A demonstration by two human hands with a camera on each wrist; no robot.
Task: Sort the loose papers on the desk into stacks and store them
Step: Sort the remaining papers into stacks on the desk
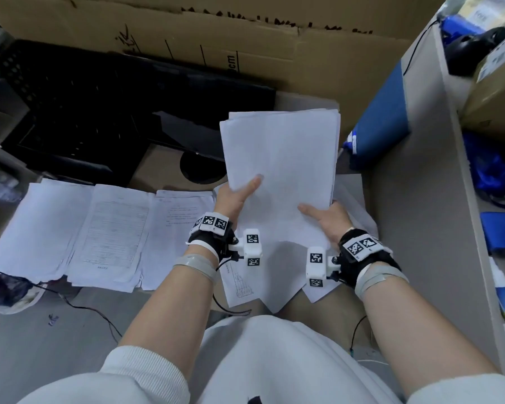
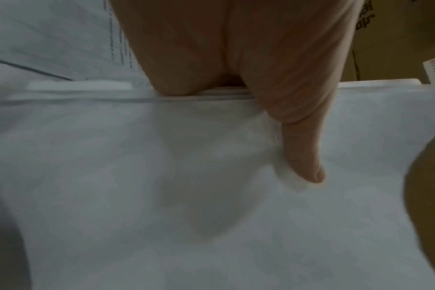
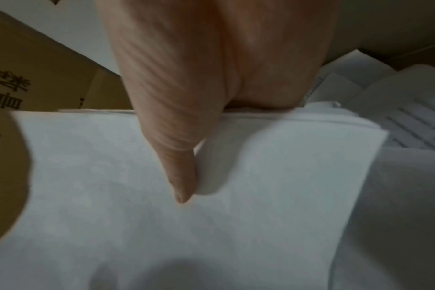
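Paper stack (image 1: 280, 170) lifted above the bench (image 1: 164, 167), pinched at its near edge by left hand (image 1: 233, 196) and right hand (image 1: 330, 220), thumbs on top. Each grip clamped on the stack. More sheets (image 1: 105, 228) spread flat to the left.

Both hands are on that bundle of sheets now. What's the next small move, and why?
Probably tap the held stack edge-down on the desk to square it. Its far edges are fanned unevenly, and the left hand and right hand already grip its near corners, thumbs on top. Three sorted piles lie to the left, so a squared bundle could then go beside them.
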